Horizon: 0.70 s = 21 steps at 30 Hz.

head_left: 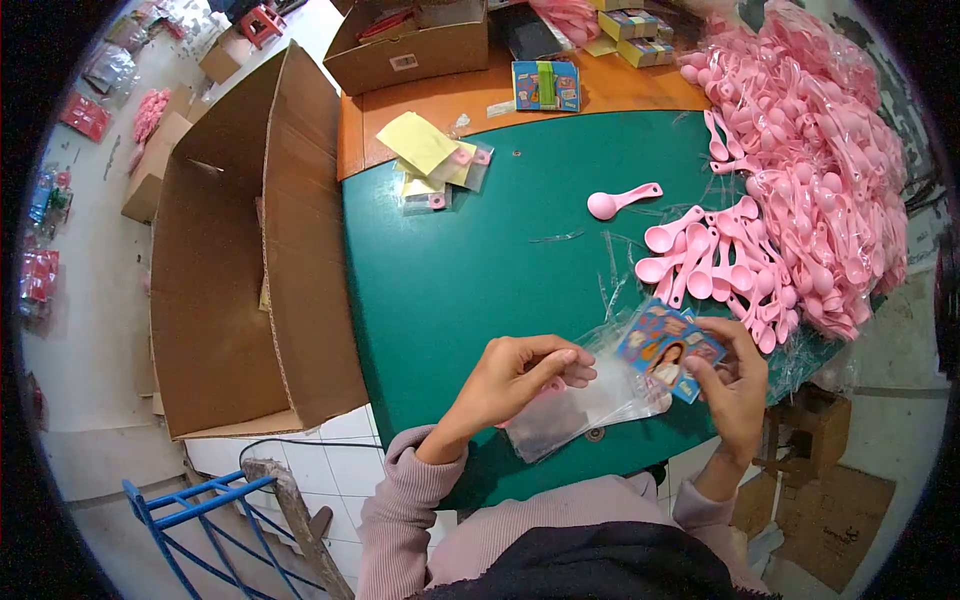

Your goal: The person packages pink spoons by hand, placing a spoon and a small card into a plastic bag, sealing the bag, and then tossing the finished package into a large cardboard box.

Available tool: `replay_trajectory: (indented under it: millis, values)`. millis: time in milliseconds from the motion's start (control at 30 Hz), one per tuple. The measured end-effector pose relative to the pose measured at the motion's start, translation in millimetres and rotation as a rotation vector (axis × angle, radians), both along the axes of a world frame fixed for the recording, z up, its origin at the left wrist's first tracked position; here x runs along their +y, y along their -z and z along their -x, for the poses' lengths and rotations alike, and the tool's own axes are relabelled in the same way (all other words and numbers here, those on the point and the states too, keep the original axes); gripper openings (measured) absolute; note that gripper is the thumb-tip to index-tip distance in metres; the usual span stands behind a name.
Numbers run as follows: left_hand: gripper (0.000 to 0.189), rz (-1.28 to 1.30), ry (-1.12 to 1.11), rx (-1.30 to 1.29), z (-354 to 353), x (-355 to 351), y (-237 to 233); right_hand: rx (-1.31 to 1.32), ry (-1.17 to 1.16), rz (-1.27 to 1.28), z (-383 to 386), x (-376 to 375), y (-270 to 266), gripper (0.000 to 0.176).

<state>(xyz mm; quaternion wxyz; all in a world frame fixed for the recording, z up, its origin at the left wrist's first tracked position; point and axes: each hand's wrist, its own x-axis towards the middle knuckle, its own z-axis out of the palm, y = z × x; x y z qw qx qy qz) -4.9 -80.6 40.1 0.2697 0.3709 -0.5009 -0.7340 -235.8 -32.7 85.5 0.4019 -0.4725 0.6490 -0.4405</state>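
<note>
Between thumb and fingers, my right hand holds a blue printed card tilted over the front of the green table. My left hand is just left of it, thumb and fingers drawn together; whether something thin is between them is too small to tell. Below both hands lie clear plastic bags, with a bit of pink showing near my left hand. Beyond the card is a loose group of pink spoons, and one single pink spoon lies apart to their left.
A large heap of bagged pink spoons covers the right side. Packets with yellow cards lie at the back left of the green table. A tall open carton stands left. A blue card stack and another box are behind.
</note>
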Motion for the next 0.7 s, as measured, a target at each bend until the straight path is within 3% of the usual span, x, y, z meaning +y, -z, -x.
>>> replay_trajectory:
  millis: [100,233,367,433,533,633,700]
  values:
    - [0.026,0.007,-0.043,0.003,-1,1,0,0.108,-0.176,0.149,-12,-10,-2,0.032]
    - [0.026,0.158,-0.005,-0.173,-6,2,2,0.336,-0.454,0.106,-19,-18,-15,0.028]
    - [0.023,0.243,0.163,-0.274,-3,1,-4,0.381,-0.617,0.176,-17,-21,-13,0.027]
    - [0.024,0.223,0.168,-0.21,4,6,-6,0.282,-0.738,0.041,-22,-23,-12,0.022]
    - [0.04,0.238,0.173,-0.129,9,14,-1,0.326,-0.828,-0.029,-34,-25,3,0.019]
    - [0.058,0.422,0.124,-0.448,10,17,-10,0.279,-0.838,0.132,-38,-30,30,0.019]
    - [0.059,0.425,0.095,-0.476,4,17,-10,0.221,-0.808,0.194,-37,-31,33,0.02]
